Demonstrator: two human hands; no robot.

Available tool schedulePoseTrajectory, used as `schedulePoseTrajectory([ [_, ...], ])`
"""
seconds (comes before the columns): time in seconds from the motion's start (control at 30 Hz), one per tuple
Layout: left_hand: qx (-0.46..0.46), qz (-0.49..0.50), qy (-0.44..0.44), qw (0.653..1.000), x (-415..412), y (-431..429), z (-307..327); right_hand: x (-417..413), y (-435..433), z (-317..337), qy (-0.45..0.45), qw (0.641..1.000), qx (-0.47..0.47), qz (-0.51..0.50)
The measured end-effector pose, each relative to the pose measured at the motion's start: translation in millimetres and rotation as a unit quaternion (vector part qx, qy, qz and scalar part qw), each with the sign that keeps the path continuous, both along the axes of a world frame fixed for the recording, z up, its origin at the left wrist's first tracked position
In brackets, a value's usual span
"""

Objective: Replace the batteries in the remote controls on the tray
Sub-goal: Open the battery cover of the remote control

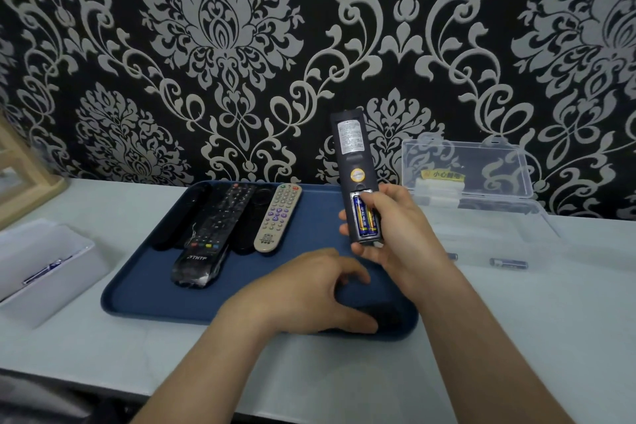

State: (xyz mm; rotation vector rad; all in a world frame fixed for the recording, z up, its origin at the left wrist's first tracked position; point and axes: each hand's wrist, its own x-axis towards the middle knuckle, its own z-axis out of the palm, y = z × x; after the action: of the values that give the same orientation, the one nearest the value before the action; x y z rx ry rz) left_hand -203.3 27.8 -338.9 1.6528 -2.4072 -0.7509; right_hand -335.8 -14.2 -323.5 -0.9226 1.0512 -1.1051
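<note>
My right hand (pixel 402 234) grips a dark remote (pixel 351 148) upright above the blue tray (pixel 113 299), its back towards me. The battery compartment is uncovered and two blue batteries (pixel 364 220) sit in it, with my thumb lying on the right one. My left hand (pixel 309 289) is low over the tray's front right part, fingers loosely curled, holding nothing that I can see. A dark shape (pixel 385 317), blurred, lies on the tray beside its thumb. On the tray's left side lie several black remotes (pixel 213 227) and a beige remote (pixel 278 217).
A clear plastic box (pixel 481 175) with its lid up stands at the back right. Two loose batteries (pixel 508 263) lie on the white table in front of it. A white box (pixel 44 268) holding batteries sits at the left, and a wooden frame (pixel 20 175) stands behind it.
</note>
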Motion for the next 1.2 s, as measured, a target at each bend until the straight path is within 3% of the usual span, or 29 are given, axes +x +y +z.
schedulePoseTrajectory([
  [0.1, -0.048, -0.008, -0.036, 0.998, -19, 1, -8, -3, -2, -2, 0.048, 0.999, -0.011, -0.009],
  [0.23, -0.053, 0.007, -0.054, 0.997, -13, -3, -7, -6, -1, 0, 0.045, 0.999, -0.006, 0.005],
  [0.33, -0.043, 0.054, 0.095, 0.993, 4, -7, 3, -7, -1, 1, 0.025, 1.0, -0.002, 0.015],
  [0.43, -0.128, 0.132, 0.242, 0.953, 18, -11, 11, -6, 0, 0, 0.004, 1.0, -0.015, 0.027],
  [0.57, -0.244, 0.208, 0.317, 0.893, 19, -13, 14, -4, 2, -1, 0.011, 0.998, -0.048, 0.025],
  [0.63, -0.293, 0.223, 0.302, 0.879, 14, -11, 13, -1, 3, -1, 0.007, 0.998, -0.058, 0.022],
  [0.77, -0.379, 0.196, 0.152, 0.891, 5, -5, 12, 8, 6, 1, -0.034, 0.998, -0.048, 0.032],
  [0.93, -0.347, 0.158, -0.033, 0.924, -15, 2, 21, 16, 8, 2, -0.114, 0.993, -0.018, 0.029],
  [1.1, -0.272, 0.086, 0.0, 0.959, -19, 0, 14, 10, 4, -1, -0.091, 0.995, -0.027, -0.023],
  [1.2, -0.306, 0.079, 0.026, 0.948, -9, -8, 9, 11, 2, -1, -0.095, 0.995, -0.018, -0.027],
])
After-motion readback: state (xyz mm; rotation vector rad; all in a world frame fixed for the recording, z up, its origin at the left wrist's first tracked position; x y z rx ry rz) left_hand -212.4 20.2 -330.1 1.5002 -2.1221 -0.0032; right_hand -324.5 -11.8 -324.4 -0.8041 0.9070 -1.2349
